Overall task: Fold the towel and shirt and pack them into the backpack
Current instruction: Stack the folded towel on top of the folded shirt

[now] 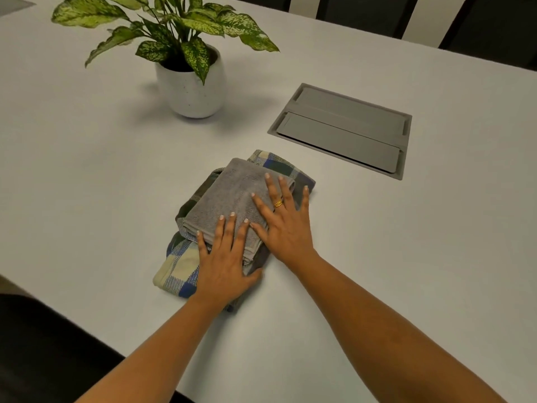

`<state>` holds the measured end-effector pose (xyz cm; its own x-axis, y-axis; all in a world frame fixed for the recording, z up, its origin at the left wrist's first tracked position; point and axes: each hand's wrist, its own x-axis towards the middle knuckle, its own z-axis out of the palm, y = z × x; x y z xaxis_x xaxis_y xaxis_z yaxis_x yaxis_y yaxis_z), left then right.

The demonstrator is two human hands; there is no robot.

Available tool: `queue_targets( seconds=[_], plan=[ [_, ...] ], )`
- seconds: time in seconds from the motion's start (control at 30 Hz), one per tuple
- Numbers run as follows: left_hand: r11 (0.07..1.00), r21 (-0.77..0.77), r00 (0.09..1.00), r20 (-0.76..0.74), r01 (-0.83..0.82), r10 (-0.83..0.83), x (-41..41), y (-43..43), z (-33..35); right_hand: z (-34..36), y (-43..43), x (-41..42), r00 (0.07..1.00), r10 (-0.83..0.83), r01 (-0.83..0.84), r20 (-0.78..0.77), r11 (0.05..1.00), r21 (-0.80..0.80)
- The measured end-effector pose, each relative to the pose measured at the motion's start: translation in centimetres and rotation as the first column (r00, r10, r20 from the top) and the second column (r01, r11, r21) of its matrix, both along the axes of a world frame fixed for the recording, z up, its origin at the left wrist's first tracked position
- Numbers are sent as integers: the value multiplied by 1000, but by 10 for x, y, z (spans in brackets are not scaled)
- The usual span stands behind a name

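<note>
Grey towel (229, 196): folded into a compact rectangle with several layers showing at its near edge. It lies on top of the folded shirt, near the middle of the table.
Plaid shirt (180, 266): blue, cream and dark green checks. It is folded flat beneath the towel and sticks out past it at the near-left end and the far-right corner.
Left hand (225, 264): palm down, fingers straight and spread, pressing on the towel's near edge and the shirt below it. The thumb lies along the shirt's near-right side, and the hand grips nothing.
Right hand (283, 228): palm down, fingers splayed flat over the towel's right side, with the little finger reaching onto the shirt. Nothing is clasped, and its thumb tip sits close to the left hand's index finger.
Ring (278, 203): gold band on 1 finger of the right hand.
Table (87, 175): pale matt top carrying the stack. 2 bare forearms reach in across its near edge.
Hatch (343, 129): grey rectangular panel with 2 long flaps, set into the table top beyond and to the right of the stack, apart from it.
Plant (174, 24): green speckled leaves rising from a round white pot (191, 91), beyond the stack to the left and well apart from it.
Chairs (363, 13): dark backs along the table's far edge.
Seat (43, 344): dark, at the near-left corner.
</note>
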<state>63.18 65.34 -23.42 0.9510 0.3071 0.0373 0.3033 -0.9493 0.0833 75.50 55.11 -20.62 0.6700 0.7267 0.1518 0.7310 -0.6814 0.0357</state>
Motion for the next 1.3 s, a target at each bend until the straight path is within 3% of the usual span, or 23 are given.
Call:
queue_targets(
  seconds=[0.1, 0.17, 0.57, 0.9, 1.1, 1.2, 1.3],
  plan=[
    [997, -72, 999, 48, 11, -8, 2, 2, -4, -4, 0, 5, 954, -3, 13, -301, 999, 32],
    [993, -116, 997, 72, 11, -2, 6, 6, -6, -7, 1, 8, 915, -2, 40, -403, 996, 86],
    [992, -123, 996, 93, 25, -14, 49, 44, -9, -6, 36, 51, 837, -24, 89, -547, 992, 92],
    [992, -123, 996, 87, -15, 26, 75, 62, -10, -2, 60, 77, 846, -26, 62, -532, 997, 49],
    [990, -138, 994, 107, -23, 38, 82, 67, -7, -8, 63, 61, 886, -104, 250, -451, 927, 278],
    [988, -150, 993, 109, -29, 46, 84, 68, -7, -17, 66, 48, 775, -105, 399, -622, 846, 353],
    [988, -152, 993, 104, -31, 48, 85, 70, -7, -19, 72, 51, 713, -77, 413, -697, 849, 328]
  ],
)
